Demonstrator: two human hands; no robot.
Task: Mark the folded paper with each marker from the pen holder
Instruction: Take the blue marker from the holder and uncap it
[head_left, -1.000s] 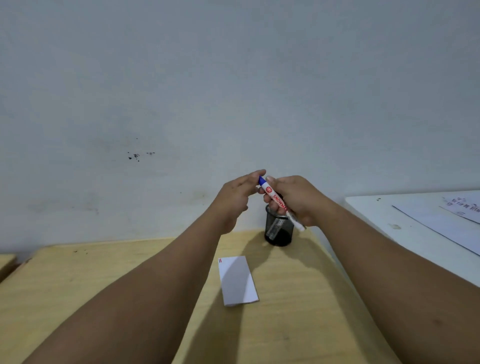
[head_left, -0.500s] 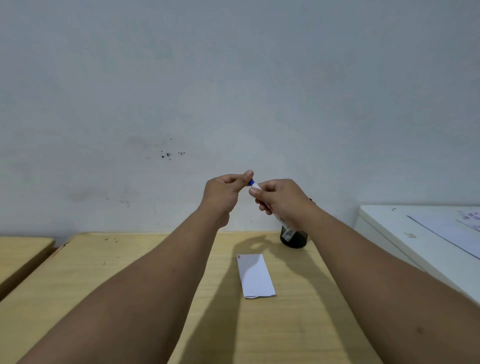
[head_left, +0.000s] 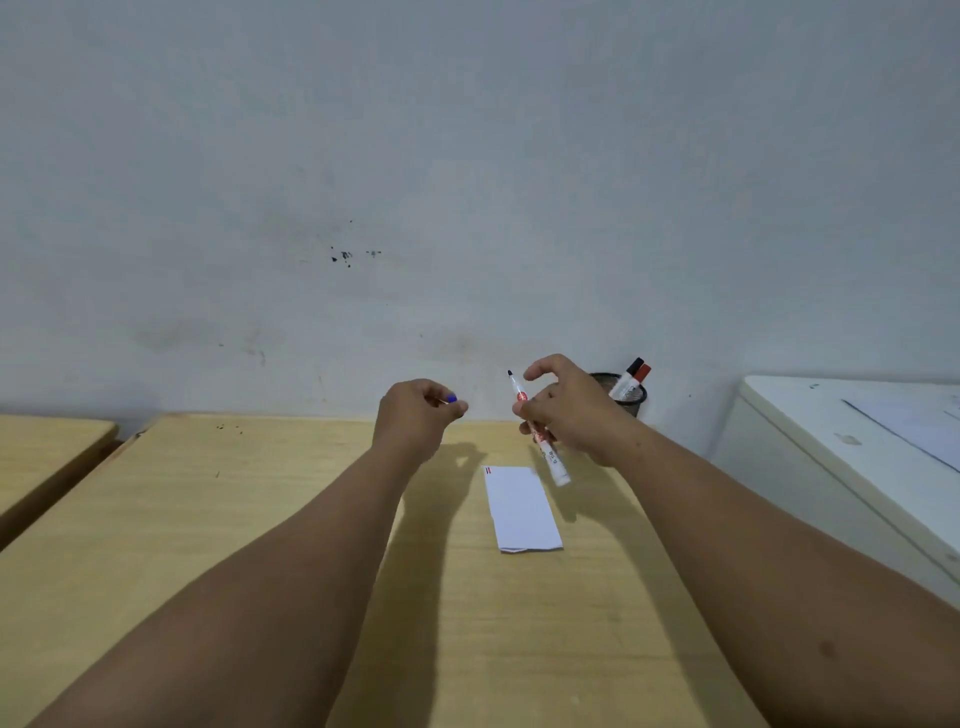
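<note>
- the folded paper (head_left: 522, 506) lies flat on the wooden table (head_left: 208, 519), a white strip with its long side running away from the person; small red marks sit at its far left corner.
- the right hand (head_left: 566, 410) hangs above the far end of the folded paper, a little to its right, and grips an uncapped marker (head_left: 537, 431) by the middle of the barrel; the upper fingers are curled loosely and spread above it.
- the marker is tilted, its dark tip pointing up and away from the folded paper, its white rear end pointing down toward the paper's far right corner without touching it.
- the left hand (head_left: 421, 415) is up beyond the folded paper's far left corner, closed in a pinch on a small blue cap (head_left: 451, 399) that shows between fingertips and thumb.
- the two hands are apart, with a clear gap between cap and marker tip.
- the pen holder (head_left: 628, 397), a dark mesh cup, stands against the wall beyond and to the right of the folded paper, partly hidden behind the right hand.
- two capped markers lean in the pen holder, one with a black cap (head_left: 635, 365) and one with a red cap (head_left: 643, 372), both tilted right.
- right of the folded paper, past the table edge, is a white surface (head_left: 831, 431) with sheets on it.
</note>
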